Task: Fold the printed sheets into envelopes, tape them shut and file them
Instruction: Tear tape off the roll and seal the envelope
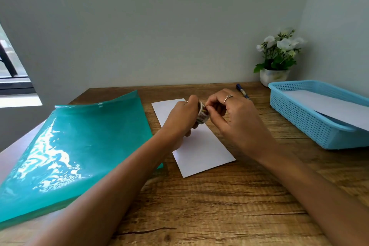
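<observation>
— What do the hands have?
— The left hand (182, 116) grips a small roll of patterned tape (203, 115), fingers curled round it; the right hand (237, 118), a ring on one finger, pinches at the roll's edge with thumb and fingertip.

— And the paper?
— A folded white sheet (201, 154) lies flat on the wooden desk (219, 205), directly beneath both hands. A teal plastic folder (75, 150) lies just left of it; a blue basket (311, 124) holding white paper stands well right, a pen (242, 91) and potted flowers (277, 56) behind.
</observation>
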Tool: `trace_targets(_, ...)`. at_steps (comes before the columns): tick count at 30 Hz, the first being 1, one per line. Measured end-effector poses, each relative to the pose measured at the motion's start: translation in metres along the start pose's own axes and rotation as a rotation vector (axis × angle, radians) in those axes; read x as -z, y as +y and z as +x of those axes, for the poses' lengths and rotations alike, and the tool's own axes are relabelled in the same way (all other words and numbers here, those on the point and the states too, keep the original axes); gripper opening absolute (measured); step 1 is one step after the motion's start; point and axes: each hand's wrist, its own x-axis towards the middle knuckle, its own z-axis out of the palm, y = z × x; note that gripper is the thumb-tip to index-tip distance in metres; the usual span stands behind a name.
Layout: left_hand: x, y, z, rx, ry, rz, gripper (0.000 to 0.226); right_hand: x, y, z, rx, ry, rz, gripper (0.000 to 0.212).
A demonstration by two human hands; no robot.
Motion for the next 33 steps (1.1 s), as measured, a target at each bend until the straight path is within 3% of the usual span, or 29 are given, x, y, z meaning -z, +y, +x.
trace_targets(7, 0.0027, 0.0022, 0.0002, 0.110, -0.041, -0.035, 0.039, 0.0000, 0.0002, 0.0003, 0.031, 0.003, -0.007, 0.010)
trace_targets(25, 0.0040, 0.0009, 0.0030, 0.193, -0.042, -0.154, 0.042, -0.0002, -0.0017, 0.0000, 0.056, 0.017, -0.015, 0.009)
trace_targets(33, 0.0047, -0.0021, 0.0030, 0.011, -0.191, 0.031, 0.050, 0.0065, 0.0002, 0.0044, -0.092, 0.110, 0.145, 0.008)
